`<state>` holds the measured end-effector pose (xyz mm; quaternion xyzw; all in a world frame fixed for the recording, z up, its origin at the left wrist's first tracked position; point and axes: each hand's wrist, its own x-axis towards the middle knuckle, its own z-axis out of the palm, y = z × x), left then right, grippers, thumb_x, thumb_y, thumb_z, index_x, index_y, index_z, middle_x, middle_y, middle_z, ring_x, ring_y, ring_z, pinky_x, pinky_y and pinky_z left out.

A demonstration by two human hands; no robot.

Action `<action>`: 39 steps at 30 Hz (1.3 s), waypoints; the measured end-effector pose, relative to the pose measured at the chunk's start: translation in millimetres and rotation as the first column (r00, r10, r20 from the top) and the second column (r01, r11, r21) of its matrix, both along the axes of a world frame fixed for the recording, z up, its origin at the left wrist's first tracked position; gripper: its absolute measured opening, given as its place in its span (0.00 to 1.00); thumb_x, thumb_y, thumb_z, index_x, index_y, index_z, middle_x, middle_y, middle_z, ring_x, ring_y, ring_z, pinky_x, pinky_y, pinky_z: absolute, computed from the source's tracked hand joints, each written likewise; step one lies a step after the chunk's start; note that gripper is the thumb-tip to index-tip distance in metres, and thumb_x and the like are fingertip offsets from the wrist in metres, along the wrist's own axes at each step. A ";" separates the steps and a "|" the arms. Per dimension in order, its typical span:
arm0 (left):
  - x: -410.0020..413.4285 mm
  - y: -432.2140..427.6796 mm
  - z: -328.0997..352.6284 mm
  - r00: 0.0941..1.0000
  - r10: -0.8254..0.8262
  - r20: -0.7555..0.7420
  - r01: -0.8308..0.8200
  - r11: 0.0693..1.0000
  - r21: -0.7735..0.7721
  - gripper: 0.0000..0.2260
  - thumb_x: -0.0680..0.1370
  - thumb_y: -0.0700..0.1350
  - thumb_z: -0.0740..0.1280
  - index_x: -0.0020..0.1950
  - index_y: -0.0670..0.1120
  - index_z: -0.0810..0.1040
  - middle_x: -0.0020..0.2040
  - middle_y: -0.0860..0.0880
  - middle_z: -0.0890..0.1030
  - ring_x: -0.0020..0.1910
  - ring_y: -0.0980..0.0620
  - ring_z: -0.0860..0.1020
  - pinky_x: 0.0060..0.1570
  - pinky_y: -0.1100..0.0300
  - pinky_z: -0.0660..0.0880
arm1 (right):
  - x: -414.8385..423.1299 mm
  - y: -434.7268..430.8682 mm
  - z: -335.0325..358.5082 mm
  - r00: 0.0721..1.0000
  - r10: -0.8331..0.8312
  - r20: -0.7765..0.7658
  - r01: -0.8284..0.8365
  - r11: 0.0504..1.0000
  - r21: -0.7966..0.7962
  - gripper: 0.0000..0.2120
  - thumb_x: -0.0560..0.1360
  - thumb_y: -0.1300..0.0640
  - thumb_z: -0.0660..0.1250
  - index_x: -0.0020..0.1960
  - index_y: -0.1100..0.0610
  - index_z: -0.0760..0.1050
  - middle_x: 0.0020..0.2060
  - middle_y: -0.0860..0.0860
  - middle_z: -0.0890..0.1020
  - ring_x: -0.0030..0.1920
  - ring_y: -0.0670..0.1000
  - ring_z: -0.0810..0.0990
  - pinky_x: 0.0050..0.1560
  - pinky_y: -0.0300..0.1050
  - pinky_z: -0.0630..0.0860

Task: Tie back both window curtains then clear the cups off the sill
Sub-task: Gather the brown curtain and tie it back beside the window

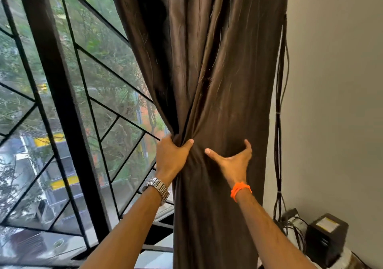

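A dark brown curtain [223, 65] hangs in front of me on the right side of the window, gathered into a bunch at mid height. My left hand [171, 157], with a metal watch on the wrist, is closed around the gathered left edge of the fabric. My right hand [235, 161], with an orange band on the wrist, lies spread against the front of the curtain, thumb and fingers apart, pressing on the cloth without gripping it. No tie-back, cups or second curtain show in this view.
The window [62, 102] with black bars and a thick black frame fills the left. A bundle of black cables [279, 123] runs down the wall right of the curtain. A black box [325, 237] sits at the lower right.
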<state>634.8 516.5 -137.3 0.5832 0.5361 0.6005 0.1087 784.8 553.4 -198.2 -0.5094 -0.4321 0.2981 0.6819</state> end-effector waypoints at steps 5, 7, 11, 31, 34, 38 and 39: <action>-18.8 4.2 3.2 0.998 -0.031 0.053 0.033 0.999 -0.041 0.16 0.72 0.46 0.75 0.57 0.44 0.80 0.50 0.52 0.83 0.51 0.52 0.82 0.51 0.57 0.79 | -16.9 27.4 2.7 0.954 0.295 -0.044 -0.296 0.955 -0.023 0.62 0.52 0.42 0.83 0.77 0.50 0.53 0.70 0.51 0.69 0.67 0.48 0.72 0.71 0.45 0.67; -24.3 6.7 4.2 1.000 0.009 0.029 -0.008 1.000 -0.025 0.16 0.71 0.45 0.75 0.58 0.43 0.80 0.51 0.52 0.83 0.51 0.52 0.82 0.52 0.56 0.78 | -22.8 32.0 4.0 0.955 0.295 -0.040 -0.293 0.955 0.044 0.41 0.55 0.47 0.84 0.65 0.54 0.74 0.58 0.48 0.82 0.57 0.48 0.82 0.62 0.47 0.77; -23.2 10.0 3.3 0.994 0.107 0.000 -0.107 0.994 0.021 0.15 0.72 0.42 0.74 0.58 0.42 0.80 0.53 0.45 0.84 0.53 0.46 0.82 0.51 0.54 0.78 | -27.4 21.8 7.5 0.974 0.227 -0.018 -0.221 0.961 0.164 0.14 0.62 0.56 0.82 0.46 0.52 0.84 0.41 0.45 0.85 0.42 0.41 0.84 0.43 0.33 0.80; 34.0 15.1 -4.9 0.942 -0.291 0.169 0.323 0.922 -0.212 0.07 0.82 0.49 0.61 0.58 0.55 0.75 0.52 0.53 0.81 0.52 0.52 0.80 0.53 0.52 0.78 | -37.3 -26.8 17.3 0.722 0.352 0.596 -0.415 0.909 -0.034 0.39 0.77 0.66 0.61 0.80 0.54 0.43 0.62 0.59 0.79 0.58 0.58 0.80 0.50 0.40 0.73; 34.9 6.3 -4.6 0.860 -0.437 0.265 0.498 0.834 -0.239 0.15 0.75 0.63 0.65 0.58 0.58 0.75 0.51 0.61 0.81 0.50 0.64 0.81 0.50 0.65 0.77 | -42.3 -28.2 12.9 0.687 0.402 0.606 -0.476 0.878 -0.043 0.38 0.72 0.60 0.59 0.79 0.58 0.49 0.70 0.60 0.71 0.69 0.57 0.72 0.67 0.45 0.71; 36.8 12.4 -8.2 0.977 -0.214 0.011 0.212 0.960 -0.185 0.21 0.71 0.57 0.73 0.58 0.46 0.78 0.50 0.48 0.83 0.49 0.50 0.81 0.48 0.54 0.78 | -39.7 -30.2 -1.2 0.640 0.514 0.571 -0.561 0.821 -0.111 0.38 0.68 0.60 0.59 0.78 0.60 0.56 0.71 0.58 0.70 0.70 0.54 0.71 0.66 0.43 0.71; 36.0 15.3 -8.0 0.994 -0.108 -0.004 0.106 0.983 -0.152 0.15 0.75 0.51 0.71 0.55 0.43 0.79 0.48 0.45 0.83 0.47 0.47 0.81 0.46 0.53 0.78 | -35.6 -31.7 -3.2 0.629 0.559 0.541 -0.607 0.787 -0.109 0.39 0.68 0.64 0.61 0.78 0.57 0.55 0.69 0.55 0.73 0.67 0.51 0.74 0.64 0.41 0.73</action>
